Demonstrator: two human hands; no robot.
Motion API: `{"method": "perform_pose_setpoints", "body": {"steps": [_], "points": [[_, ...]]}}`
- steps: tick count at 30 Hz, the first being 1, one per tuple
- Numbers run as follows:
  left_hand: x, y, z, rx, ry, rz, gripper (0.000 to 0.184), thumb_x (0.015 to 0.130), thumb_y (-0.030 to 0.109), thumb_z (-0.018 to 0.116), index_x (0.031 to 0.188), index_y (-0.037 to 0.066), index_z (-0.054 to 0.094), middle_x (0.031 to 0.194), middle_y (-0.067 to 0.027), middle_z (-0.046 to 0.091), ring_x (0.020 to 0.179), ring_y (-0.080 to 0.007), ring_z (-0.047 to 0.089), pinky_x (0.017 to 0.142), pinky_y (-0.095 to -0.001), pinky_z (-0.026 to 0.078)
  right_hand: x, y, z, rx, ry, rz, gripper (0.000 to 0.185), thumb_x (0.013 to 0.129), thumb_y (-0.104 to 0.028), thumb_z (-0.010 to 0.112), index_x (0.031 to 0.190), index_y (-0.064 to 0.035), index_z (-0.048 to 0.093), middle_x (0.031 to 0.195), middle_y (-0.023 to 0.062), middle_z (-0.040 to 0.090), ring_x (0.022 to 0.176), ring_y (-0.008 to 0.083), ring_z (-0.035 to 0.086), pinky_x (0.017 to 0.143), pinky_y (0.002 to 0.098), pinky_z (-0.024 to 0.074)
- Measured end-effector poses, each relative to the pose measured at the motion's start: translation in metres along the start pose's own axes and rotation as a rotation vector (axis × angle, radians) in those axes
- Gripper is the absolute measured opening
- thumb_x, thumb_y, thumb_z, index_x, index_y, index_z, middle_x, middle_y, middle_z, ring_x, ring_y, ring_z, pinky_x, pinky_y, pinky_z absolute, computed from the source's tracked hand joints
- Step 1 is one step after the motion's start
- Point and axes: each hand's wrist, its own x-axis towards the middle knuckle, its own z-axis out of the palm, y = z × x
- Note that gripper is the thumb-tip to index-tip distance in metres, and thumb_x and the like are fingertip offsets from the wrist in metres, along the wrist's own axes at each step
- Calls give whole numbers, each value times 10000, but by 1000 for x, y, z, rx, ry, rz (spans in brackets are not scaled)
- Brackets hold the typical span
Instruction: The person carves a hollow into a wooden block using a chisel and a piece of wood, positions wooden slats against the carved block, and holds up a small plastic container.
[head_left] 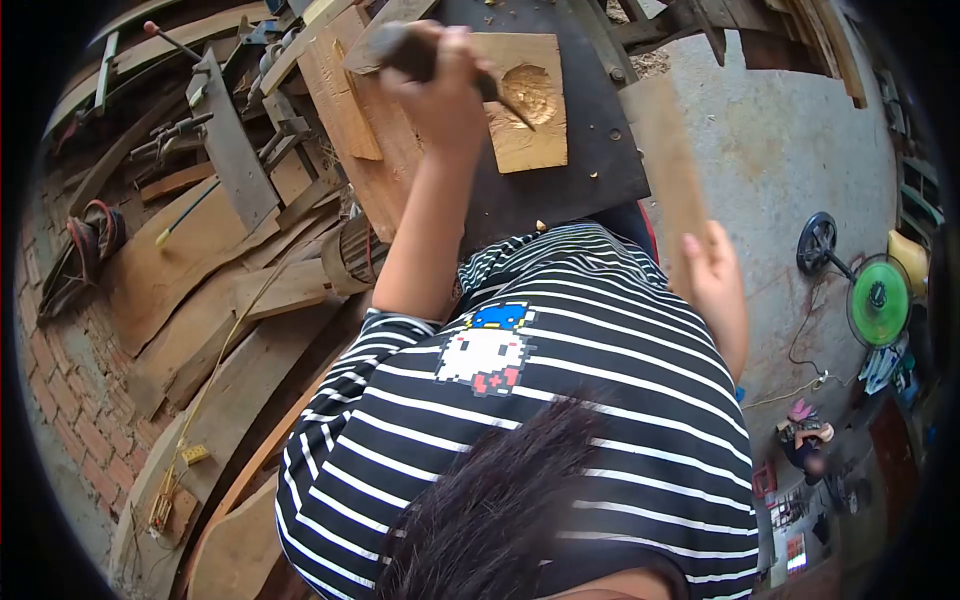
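Observation:
My left hand (pixel 440 95) is wrapped round the dark handle of a chisel (pixel 515 110). The tip of the chisel points into a rough round hollow in a light wooden block (pixel 535 155); whether it touches cannot be told. That block lies on a dark work surface (pixel 600 175) with small wood chips on it. My right hand (pixel 715 270) is closed round the lower end of a long flat wooden bat (pixel 672 150), raised to the right of the surface and blurred by motion.
Planks (pixel 345 120) lie left of the block. Further left are piled boards, clamps and a brick floor (pixel 75 420). A green fan (pixel 880 298) stands on the concrete floor (pixel 770 130) at the right. Another person (pixel 805 440) is far off at the lower right.

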Motion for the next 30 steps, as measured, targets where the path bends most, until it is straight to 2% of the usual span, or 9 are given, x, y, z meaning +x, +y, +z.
{"method": "perform_pose_setpoints", "body": {"steps": [2, 6, 8, 12, 19, 22, 24, 25, 30], "points": [[11, 16, -16, 239, -12, -7, 171, 795, 49, 718, 769, 40, 549, 666, -44, 606, 538, -95, 575, 478, -236, 456, 12, 22, 16, -202, -67, -224, 208, 957, -211, 558, 1041, -20, 553, 780, 99, 624, 693, 168, 619, 628, 314, 496], [19, -8, -46, 1217, -229, -319, 498, 646, 407, 875, 799, 14, 609, 699, -91, 653, 639, -175, 645, 596, -320, 520, 14, 5, 33, -531, -214, -68, 230, 949, -234, 530, 1032, -21, 502, 819, 219, 641, 770, 310, 662, 697, 406, 491], [6, -39, -50, 1408, -371, -299, 661, 560, 528, 882, 842, -15, 630, 770, -135, 686, 725, -252, 677, 687, -360, 534, 17, 6, 34, -544, -213, -94, 236, 948, -241, 533, 1022, -21, 490, 823, 229, 640, 776, 346, 658, 706, 427, 488], [-13, -73, -48, 1702, -364, -352, 776, 541, 508, 886, 1028, -2, 564, 1077, -171, 611, 986, -317, 647, 788, -410, 546, 17, 17, 37, -617, -179, -145, 250, 943, -254, 542, 1010, -23, 472, 858, 269, 632, 813, 449, 627, 732, 463, 480], [5, -75, -58, 1604, -460, -471, 660, 582, 405, 880, 994, -24, 597, 1028, -194, 665, 918, -324, 672, 805, -404, 547, 15, 30, 37, -562, -146, -143, 253, 935, -249, 554, 1021, -27, 469, 869, 280, 630, 843, 452, 619, 748, 462, 480], [11, -76, -63, 1590, -534, -444, 515, 609, 276, 828, 966, -37, 627, 942, -197, 693, 855, -302, 691, 774, -383, 545, 15, 34, 37, -553, -149, -143, 247, 936, -240, 550, 1024, -23, 470, 857, 270, 634, 821, 437, 628, 744, 453, 482], [19, -80, -79, 1368, -534, -505, 394, 624, 183, 731, 944, -33, 650, 875, -195, 698, 816, -285, 697, 737, -371, 537, 14, 30, 37, -533, -162, -135, 249, 940, -241, 544, 1027, -21, 467, 856, 260, 636, 805, 421, 634, 741, 449, 484], [18, -79, -84, 1283, -515, -503, 322, 659, 152, 667, 914, -45, 652, 708, -112, 665, 632, -164, 660, 599, -311, 521, 13, 27, 37, -555, -162, -121, 249, 942, -243, 540, 1029, -21, 466, 864, 260, 636, 809, 417, 635, 744, 448, 484], [15, -85, -89, 1323, -532, -381, 328, 659, 178, 690, 912, -29, 662, 747, -146, 681, 680, -213, 680, 642, -331, 527, 13, 22, 37, -606, -163, -91, 251, 948, -248, 536, 1036, -24, 463, 901, 266, 632, 849, 420, 629, 763, 450, 480]]}}
